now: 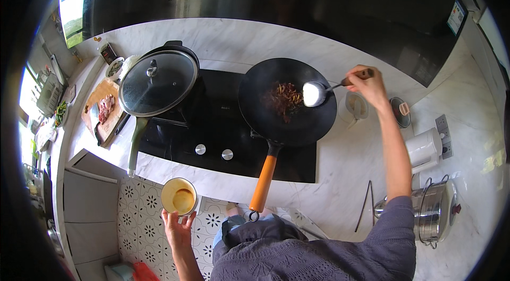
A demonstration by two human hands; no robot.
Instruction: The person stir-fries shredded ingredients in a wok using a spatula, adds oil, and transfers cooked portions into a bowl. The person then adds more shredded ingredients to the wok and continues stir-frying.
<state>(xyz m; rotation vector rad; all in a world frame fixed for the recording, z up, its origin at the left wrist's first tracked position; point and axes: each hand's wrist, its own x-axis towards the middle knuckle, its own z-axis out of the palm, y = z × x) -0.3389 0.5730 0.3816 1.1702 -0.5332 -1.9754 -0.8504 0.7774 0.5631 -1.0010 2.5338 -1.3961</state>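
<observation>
My right hand (365,83) grips the wooden handle of a metal wok spatula (314,94). Its bright blade is inside the black wok (263,125), to the right of some browned, chopped food (287,99). The wok rests on the right side of a black glass cooktop (223,129), its orange handle (263,183) pointing toward my body. Below the counter's front edge, my left hand (180,227) holds a cream-coloured cup (179,195), tilted so its inside shows. A little amber liquid or residue is at the cup's bottom.
A lidded pan (159,81) covers the left burner. Left of it, raw meat (106,108) and a knife lie on a wooden cutting board (113,121). On the right are a lidded container (354,107), a white kettle (424,147), chopsticks (364,205) and a steel steamer pot (432,211).
</observation>
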